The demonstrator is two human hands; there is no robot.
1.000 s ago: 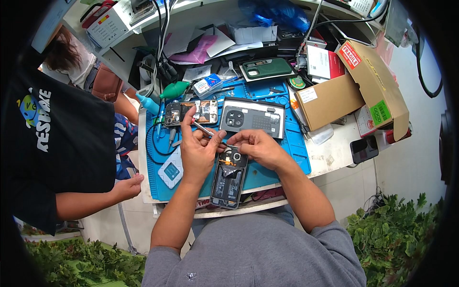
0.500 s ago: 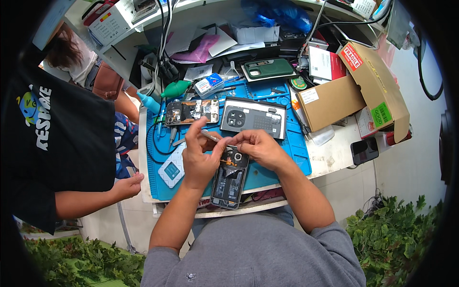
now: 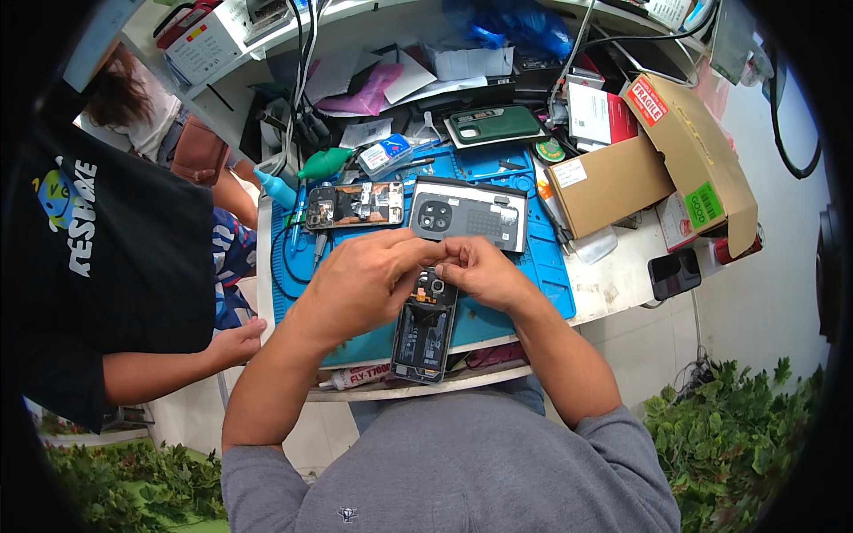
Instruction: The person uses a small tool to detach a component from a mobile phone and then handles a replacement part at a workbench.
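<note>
An opened phone lies at the near edge of the blue work mat, its battery and camera parts bare. My left hand is closed over its upper left corner, back of the hand up; what the fingertips hold is hidden. Thumb and fingers of my right hand are pinched together at the phone's top end, touching the left fingertips. Anything between them is too small to make out. Beyond lie a second opened phone and a grey back panel with camera rings.
A green phone case, a green air blower and a small clear box lie farther back. Cardboard boxes and a dark phone are at the right. Another person's hand is by the table's left edge.
My left hand has turned over and closed toward the right hand; the thin grey tool seen in it before is now hidden. The left forearm now covers the small white square device.
</note>
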